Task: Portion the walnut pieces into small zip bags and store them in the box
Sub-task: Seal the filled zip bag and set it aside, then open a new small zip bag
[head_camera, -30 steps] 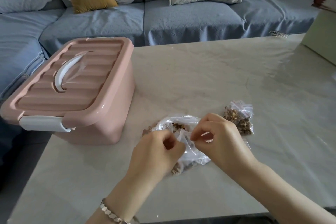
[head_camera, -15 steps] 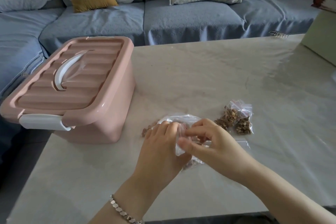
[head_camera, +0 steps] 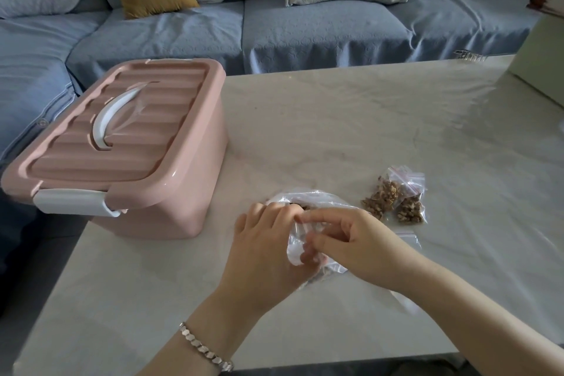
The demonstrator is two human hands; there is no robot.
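Note:
A large clear plastic bag (head_camera: 308, 198) holding walnut pieces lies on the table's near middle. My left hand (head_camera: 268, 247) grips its crumpled plastic, fingers curled round the film. My right hand (head_camera: 357, 241) reaches into the same bag and pinches the plastic, index finger stretched toward my left fingers. Two small zip bags (head_camera: 396, 198) filled with walnut pieces lie just right of the big bag. An empty small zip bag (head_camera: 410, 239) with a red strip shows under my right hand. The pink box (head_camera: 128, 156) stands at the left, lid closed, white latch at its front.
The marble-look table (head_camera: 335, 119) stretches to the right and back. A pale green box (head_camera: 540, 61) stands at the far right edge. A blue sofa (head_camera: 305, 27) with cushions runs behind the table.
Both hands dropped lower onto the big bag and moved closer together. The left fingers went from pinching the rim to covering the plastic. The second filled zip bag came into view.

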